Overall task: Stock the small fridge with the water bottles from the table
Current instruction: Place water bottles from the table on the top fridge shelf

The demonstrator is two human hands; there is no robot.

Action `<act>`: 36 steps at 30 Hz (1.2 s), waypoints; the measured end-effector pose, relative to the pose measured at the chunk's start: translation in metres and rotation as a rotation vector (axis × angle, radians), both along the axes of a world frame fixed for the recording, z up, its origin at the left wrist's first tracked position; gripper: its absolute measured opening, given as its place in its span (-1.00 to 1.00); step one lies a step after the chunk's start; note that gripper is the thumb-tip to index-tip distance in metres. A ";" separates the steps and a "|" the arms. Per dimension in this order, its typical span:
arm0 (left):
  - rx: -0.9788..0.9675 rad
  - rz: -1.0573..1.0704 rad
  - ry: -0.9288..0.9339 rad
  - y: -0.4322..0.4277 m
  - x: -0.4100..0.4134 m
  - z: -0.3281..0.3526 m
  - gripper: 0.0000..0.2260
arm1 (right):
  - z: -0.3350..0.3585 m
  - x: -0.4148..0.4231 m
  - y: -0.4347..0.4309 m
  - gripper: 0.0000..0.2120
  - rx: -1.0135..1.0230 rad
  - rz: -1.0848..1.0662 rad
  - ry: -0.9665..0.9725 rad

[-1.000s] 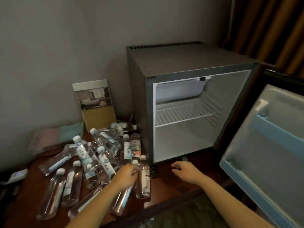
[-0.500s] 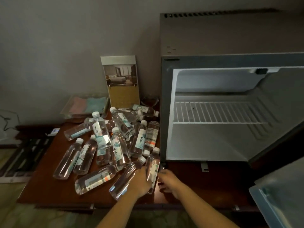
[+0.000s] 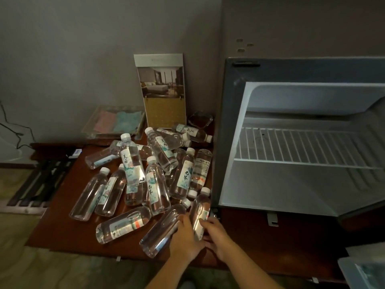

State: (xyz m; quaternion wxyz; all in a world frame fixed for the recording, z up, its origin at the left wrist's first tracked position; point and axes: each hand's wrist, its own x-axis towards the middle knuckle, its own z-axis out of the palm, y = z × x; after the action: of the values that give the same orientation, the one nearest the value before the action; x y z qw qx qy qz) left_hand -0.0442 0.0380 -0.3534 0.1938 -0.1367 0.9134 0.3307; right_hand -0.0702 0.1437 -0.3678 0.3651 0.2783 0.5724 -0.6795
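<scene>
Left hand [image 3: 185,241]: I see its fingers curled over the slanted bottle [image 3: 160,234], near the table's [image 3: 62,226] front edge.
Right hand [image 3: 217,236]: its fingers curl against the right side of the corner bottle [image 3: 200,211]; I cannot see the thumb.
Corner bottle: lies cap pointing far, just beside the fridge's [image 3: 227,132] near-left corner.
Bottle pile [image 3: 133,163]: heaped on the table, left of the fridge.
Fridge: stands open on the right, with a wire shelf [image 3: 302,147] across its inside.

Wall calendar [image 3: 161,90], clear tray [image 3: 108,134], glass dish [image 3: 200,119]
</scene>
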 end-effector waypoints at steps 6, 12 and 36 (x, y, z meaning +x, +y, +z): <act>0.490 0.078 -0.170 -0.018 0.005 0.014 -0.40 | 0.014 0.004 0.004 -0.56 -0.103 -0.024 0.017; 0.711 0.101 -0.362 -0.038 0.019 0.036 -0.42 | 0.033 0.012 0.004 -0.52 -0.355 -0.125 0.053; 0.500 -0.151 -0.229 -0.034 0.003 0.003 -0.71 | 0.061 0.052 0.059 -0.46 0.296 -0.235 0.242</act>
State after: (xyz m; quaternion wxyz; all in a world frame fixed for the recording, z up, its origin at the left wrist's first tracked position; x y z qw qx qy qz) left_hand -0.0410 0.0041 -0.3502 0.3475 -0.0528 0.7832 0.5128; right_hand -0.0185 0.2025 -0.3066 0.1674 0.3101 0.6690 -0.6544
